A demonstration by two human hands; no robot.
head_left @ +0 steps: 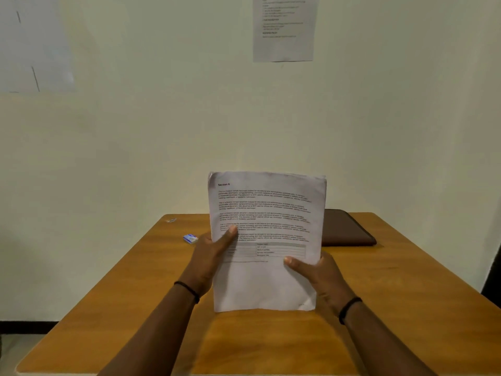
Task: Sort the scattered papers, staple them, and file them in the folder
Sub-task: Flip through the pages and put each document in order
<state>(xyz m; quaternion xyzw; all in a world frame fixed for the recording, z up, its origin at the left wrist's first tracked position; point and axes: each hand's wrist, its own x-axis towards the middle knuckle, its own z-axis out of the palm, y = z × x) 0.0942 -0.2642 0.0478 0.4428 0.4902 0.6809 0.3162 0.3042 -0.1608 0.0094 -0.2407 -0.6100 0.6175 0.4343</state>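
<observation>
- Papers (pixel 267 240), a stack of printed sheets, stand upright over the middle of the worktop (pixel 135 294), their lower edge at or just above its surface; the front sheet is headed "Section 6", with paragraphs of text and a small table under them.
- Left hand (pixel 210 256) grips the stack's left edge, thumb laid across the front sheet and fingers hidden behind it.
- Right hand (pixel 320 275) grips the lower right edge in the same way, thumb on the front.
- Each wrist wears a thin dark band.
- Dark brown folder (pixel 347 229) lies flat at the far right of the worktop, partly hidden behind the papers.
- Small blue and white box (pixel 190 238) sits far left, near the left hand.
- Printed notice (pixel 284 28) hangs on the pale wall beyond.
</observation>
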